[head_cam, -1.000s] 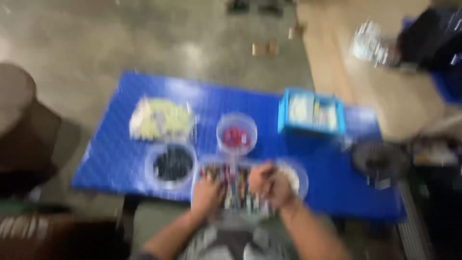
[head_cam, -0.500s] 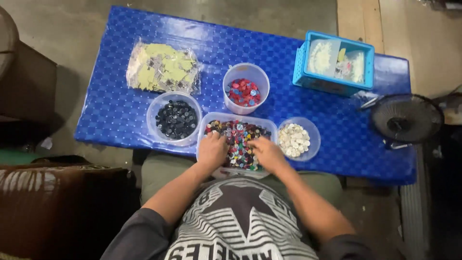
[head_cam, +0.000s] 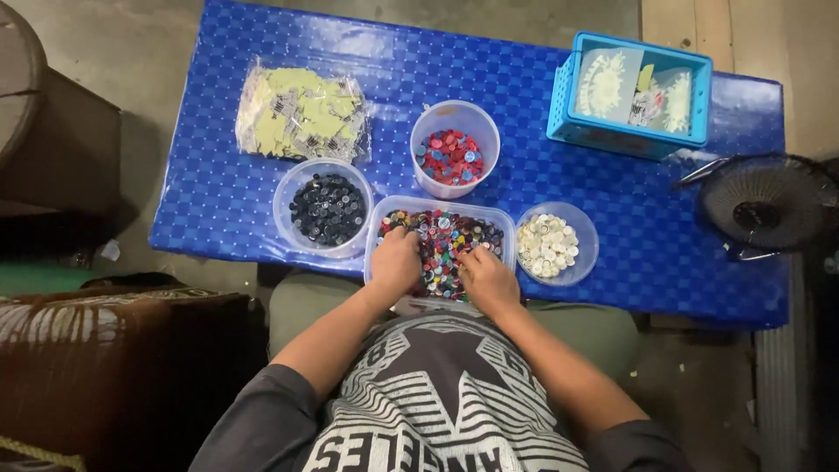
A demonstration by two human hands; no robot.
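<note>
Hands, left (head_cam: 395, 264) and right (head_cam: 488, 278), buried in mixed-button tub (head_cam: 441, 210); fingertips hidden, grip cannot tell.

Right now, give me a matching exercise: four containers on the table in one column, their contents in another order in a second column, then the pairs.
Containers:
1. Round tub
2. Tall cup
3. Small bowl
4. Blue basket

Contents:
A. White buttons
B. Pale cards and packets
C. Dark buttons
D. Red and blue buttons

Pairs: 1-C, 2-D, 3-A, 4-B.

Both the left hand and right hand rest in the mixed-button tray.
</note>
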